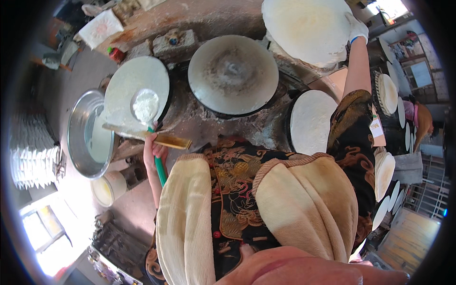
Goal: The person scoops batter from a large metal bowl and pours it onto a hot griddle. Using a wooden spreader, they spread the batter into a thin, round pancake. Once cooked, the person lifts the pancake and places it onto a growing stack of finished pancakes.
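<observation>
My left hand (157, 144) grips a green handle (160, 169) and a flat wooden scraper (171, 141). Beyond the hand, a round ladle (145, 107) with white contents lies over a round griddle coated in pale batter (137, 76). In a white glove, my right hand (356, 28) holds the edge of a large thin round flatbread (306, 28) at the upper right. Between my hands stands a bare round griddle (233, 74) with a grey, sooty middle. Another griddle at the right bears a white round sheet (311, 119), partly hidden by my sleeve.
A metal basin (73, 139) with pale liquid stands at the left, above a white bucket (115, 185). Concrete blocks (175, 46) and a red bottle with a green cap (115, 54) are behind the griddles. More griddles and flatbreads (384, 171) line the right, near another person (424, 117).
</observation>
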